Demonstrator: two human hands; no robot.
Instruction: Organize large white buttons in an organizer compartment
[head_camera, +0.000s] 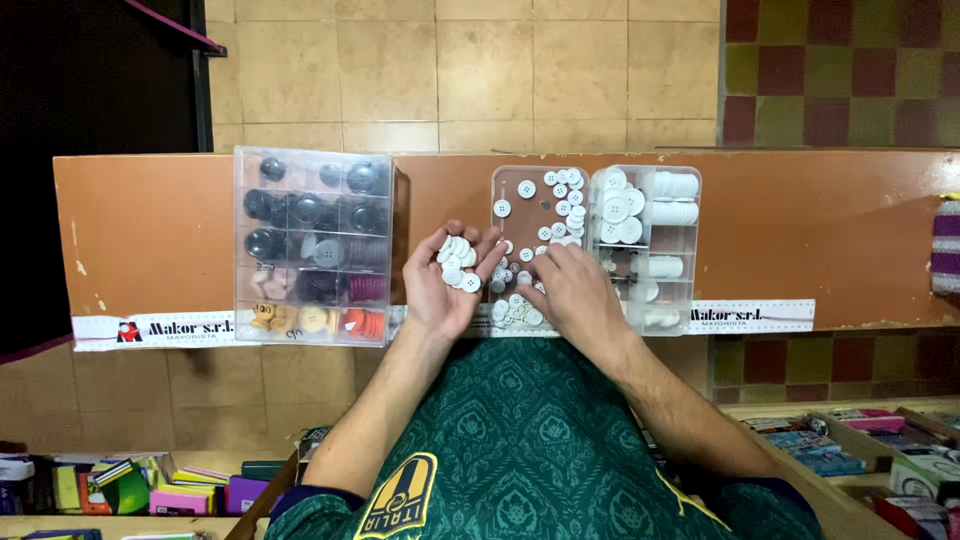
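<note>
My left hand (447, 285) is cupped palm-up over the orange counter (160, 230), holding a heap of white buttons (457, 260). My right hand (575, 290) lies palm-down on the clear compartment box (672, 245), fingers spread among loose white buttons (520, 308) in its left half. The box's right half holds stacked and loose white buttons (618, 205).
A second clear organiser (312, 245) with dark, purple, orange and tan buttons sits to the left on the counter. A striped object (946, 245) lies at the right edge. Below the counter are shelves with colourful packets (130, 490) and boxes (850, 440).
</note>
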